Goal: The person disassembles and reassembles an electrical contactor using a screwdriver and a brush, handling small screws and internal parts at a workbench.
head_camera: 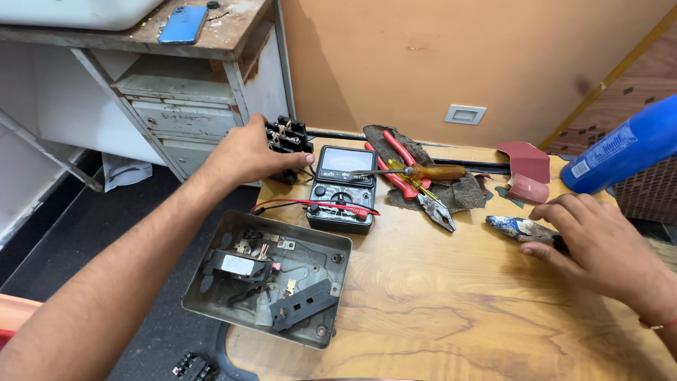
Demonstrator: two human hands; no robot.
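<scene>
My left hand (248, 154) reaches to the table's far left corner and grips a black electrical block with metal terminals (288, 135). My right hand (596, 236) lies flat on the wooden table (451, 303), its fingers over the dark end of a paint-stained tool handle (518, 227). Between the hands sits a black analog multimeter (343, 189) with a red lead across it. An open grey metal switch box (271, 279) holding loose black and copper parts rests at the table's front left.
Red-handled pliers (416, 187) and an amber-handled screwdriver (423, 172) lie on a dark rag. Sandpaper pieces (525, 173) sit at the back right under a blue can (624, 148). A worn grey desk with a blue phone (183, 25) stands left.
</scene>
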